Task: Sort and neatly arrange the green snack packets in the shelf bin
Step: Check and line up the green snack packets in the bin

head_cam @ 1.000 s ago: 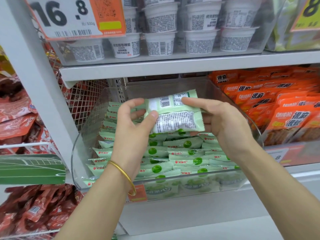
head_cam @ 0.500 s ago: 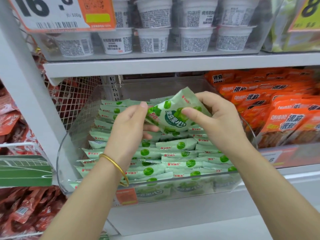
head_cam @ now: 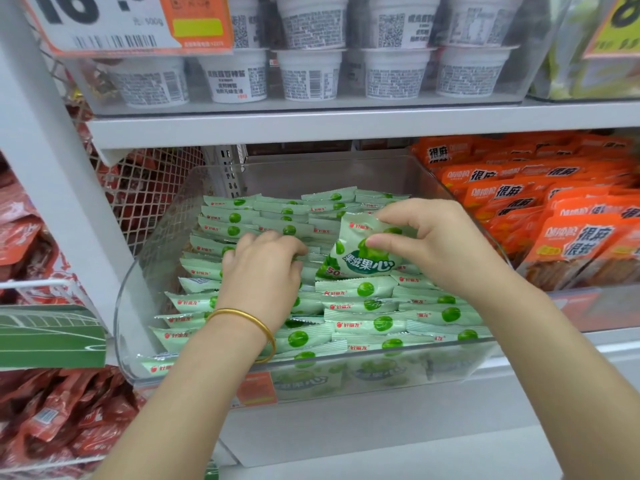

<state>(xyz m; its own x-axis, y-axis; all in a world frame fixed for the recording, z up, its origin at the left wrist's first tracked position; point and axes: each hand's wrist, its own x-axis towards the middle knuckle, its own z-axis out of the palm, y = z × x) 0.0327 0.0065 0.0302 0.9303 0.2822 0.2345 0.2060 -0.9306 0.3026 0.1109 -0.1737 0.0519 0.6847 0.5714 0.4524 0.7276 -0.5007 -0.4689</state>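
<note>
Clear bin (head_cam: 460,368) on white shelf (head_cam: 381,427)

Shelf bin (head_cam: 145,292): centre of the middle shelf, open at the top. Snack packets (head_cam: 367,289): inside the bin, lying in overlapping rows from its front wall to its rear. Held packet (head_cam: 363,251): above the rows, at 2 o'clock from the bin's centre, pinched by the right hand (head_cam: 436,244). Left hand (head_cam: 263,271): at 9 o'clock from the held packet, fingers down among the rows. Bracelet (head_cam: 249,320): on the left wrist, over the bin's front rows. Neighbouring packets (head_cam: 568,220): next compartment, at 3 o'clock from the bin. Mesh divider (head_cam: 152,192): at 10 o'clock, just beside the bin. Cups (head_cam: 311,74): stacked on the shelf above, at 12 o'clock. Price tag (head_cam: 114,22): at 11 o'clock, before the cups. Bagged goods (head_cam: 52,420): lower shelf, at 8 o'clock.
</note>
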